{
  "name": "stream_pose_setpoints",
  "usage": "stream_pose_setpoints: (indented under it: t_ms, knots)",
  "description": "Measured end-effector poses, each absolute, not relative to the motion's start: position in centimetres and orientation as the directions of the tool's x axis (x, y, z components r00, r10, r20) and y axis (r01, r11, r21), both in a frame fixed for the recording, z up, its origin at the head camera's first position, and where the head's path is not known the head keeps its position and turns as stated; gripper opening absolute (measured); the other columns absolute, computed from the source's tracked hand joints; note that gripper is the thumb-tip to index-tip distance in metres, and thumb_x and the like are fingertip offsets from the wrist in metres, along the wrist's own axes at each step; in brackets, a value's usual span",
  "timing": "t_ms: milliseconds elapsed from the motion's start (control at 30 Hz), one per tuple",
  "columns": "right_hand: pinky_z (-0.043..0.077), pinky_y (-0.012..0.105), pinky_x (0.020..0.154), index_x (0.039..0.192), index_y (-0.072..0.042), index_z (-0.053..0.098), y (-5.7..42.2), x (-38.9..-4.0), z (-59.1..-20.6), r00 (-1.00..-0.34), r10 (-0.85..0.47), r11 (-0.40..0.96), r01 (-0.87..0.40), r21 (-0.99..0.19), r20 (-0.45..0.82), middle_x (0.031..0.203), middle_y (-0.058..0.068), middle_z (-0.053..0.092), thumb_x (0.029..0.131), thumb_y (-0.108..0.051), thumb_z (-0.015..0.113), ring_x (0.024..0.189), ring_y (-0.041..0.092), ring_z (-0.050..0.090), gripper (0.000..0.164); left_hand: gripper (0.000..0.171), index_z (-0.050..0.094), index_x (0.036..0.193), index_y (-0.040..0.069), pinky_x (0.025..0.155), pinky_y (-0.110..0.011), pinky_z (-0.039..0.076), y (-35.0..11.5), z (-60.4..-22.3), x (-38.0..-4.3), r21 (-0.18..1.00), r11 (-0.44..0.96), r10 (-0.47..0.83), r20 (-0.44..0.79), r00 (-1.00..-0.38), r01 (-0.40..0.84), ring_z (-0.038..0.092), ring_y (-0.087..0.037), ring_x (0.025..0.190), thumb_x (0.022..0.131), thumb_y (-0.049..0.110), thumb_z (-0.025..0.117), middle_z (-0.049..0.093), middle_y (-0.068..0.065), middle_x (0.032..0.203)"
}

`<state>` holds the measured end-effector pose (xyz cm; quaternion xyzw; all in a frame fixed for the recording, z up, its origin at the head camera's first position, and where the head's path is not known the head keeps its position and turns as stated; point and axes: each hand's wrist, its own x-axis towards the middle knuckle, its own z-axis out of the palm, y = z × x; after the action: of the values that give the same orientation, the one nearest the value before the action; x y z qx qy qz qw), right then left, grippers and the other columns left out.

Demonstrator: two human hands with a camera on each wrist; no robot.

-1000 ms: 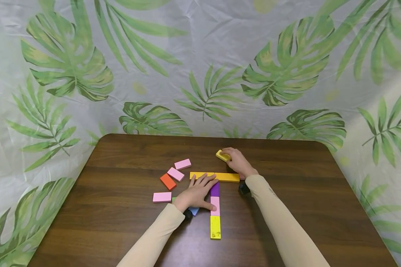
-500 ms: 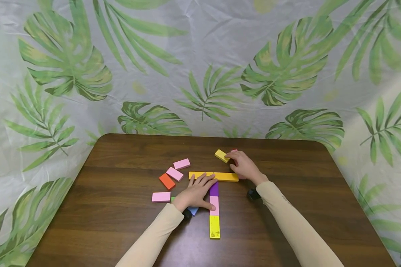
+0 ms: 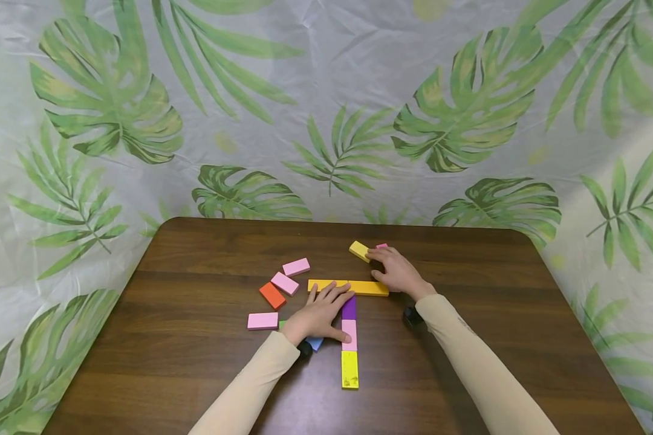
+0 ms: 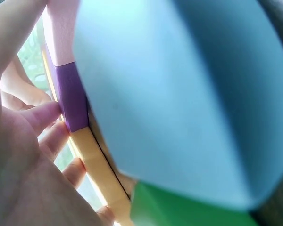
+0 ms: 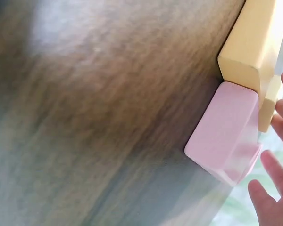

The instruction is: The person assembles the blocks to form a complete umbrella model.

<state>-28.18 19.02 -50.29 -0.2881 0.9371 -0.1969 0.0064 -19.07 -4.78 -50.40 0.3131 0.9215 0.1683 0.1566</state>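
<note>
My left hand [image 3: 320, 315] lies with spread fingers over the row of blocks. Its fingertips touch the orange blocks [image 3: 369, 288] and the purple block [image 3: 349, 308], and its thumb rests on a pink block [image 3: 349, 332]. A yellow block [image 3: 350, 370] ends that row nearest me. My right hand [image 3: 398, 272] has its fingertips at the edge of another yellow block [image 3: 358, 250], thumb held apart. Beneath it, in the right wrist view, a pink block [image 5: 224, 125] stands by the orange block's end [image 5: 250, 52]. Another pink block [image 3: 381, 246] shows just behind the hand.
Left of the hands lie several loose blocks: pink blocks [image 3: 263, 321], a red-orange block [image 3: 272, 295], a green block [image 3: 282, 325] and a blue block [image 3: 315, 343], the last two partly under my left hand. A leaf-patterned cloth [image 3: 337, 121] hangs behind the wooden table [image 3: 196, 362].
My right hand has shifted right and loosened from over the yellow block, uncovering a pink block behind it. The yellow block has slid slightly away lately. My left hand stays put.
</note>
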Motion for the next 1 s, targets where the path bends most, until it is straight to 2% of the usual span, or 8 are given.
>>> stream_pose_setpoints:
  t_ms: [333, 567, 700, 1000]
  knots:
    - [0.027, 0.053, 0.107, 0.134, 0.001, 0.054, 18.8, -28.8, -50.1, -0.858, -0.512, 0.778, -0.487, -0.396, 0.049, 0.14, 0.018, 0.048, 0.089, -0.013, 0.064, 0.133, 0.04, 0.033, 0.048, 0.095, 0.028, 0.151, 0.014, 0.11, -0.058, 0.002, -4.7, -50.5, -19.0, 0.412, 0.741, 0.635, -0.169, -0.754, 0.531, 0.009, -0.028, 0.144, 0.077, 0.054, 0.072, 0.019, -0.002, 0.157]
    - [0.025, 0.056, 0.107, 0.133, 0.003, 0.054, 18.6, -29.1, -49.9, -0.849, -0.524, 0.773, -0.505, -0.384, 0.061, 0.14, 0.018, 0.048, 0.089, -0.01, 0.063, 0.135, 0.041, 0.03, 0.047, 0.095, 0.027, 0.152, 0.016, 0.111, -0.057, 0.0, -4.6, -50.7, -19.1, 0.409, 0.75, 0.626, -0.188, -0.757, 0.519, 0.007, -0.026, 0.145, 0.078, 0.055, 0.072, 0.018, -0.001, 0.158]
    - [0.025, 0.055, 0.107, 0.134, 0.002, 0.053, 19.0, -29.3, -50.0, -0.849, -0.524, 0.774, -0.507, -0.379, 0.066, 0.141, 0.018, 0.046, 0.089, -0.01, 0.063, 0.135, 0.041, 0.031, 0.047, 0.095, 0.028, 0.151, 0.015, 0.111, -0.057, 0.001, -4.6, -50.6, -19.1, 0.419, 0.742, 0.632, -0.177, -0.755, 0.523, 0.009, -0.028, 0.144, 0.078, 0.055, 0.072, 0.019, -0.002, 0.157]
    - [0.028, 0.053, 0.106, 0.133, 0.005, 0.052, 20.3, -29.0, -50.1, -0.89, -0.45, 0.781, -0.431, -0.453, 0.07, 0.142, 0.024, 0.043, 0.088, -0.01, 0.065, 0.129, 0.043, 0.037, 0.05, 0.094, 0.03, 0.151, 0.014, 0.11, -0.058, 0.002, -4.9, -50.4, -19.0, 0.432, 0.734, 0.634, -0.158, -0.757, 0.525, 0.01, -0.028, 0.144, 0.077, 0.053, 0.073, 0.02, -0.003, 0.157]
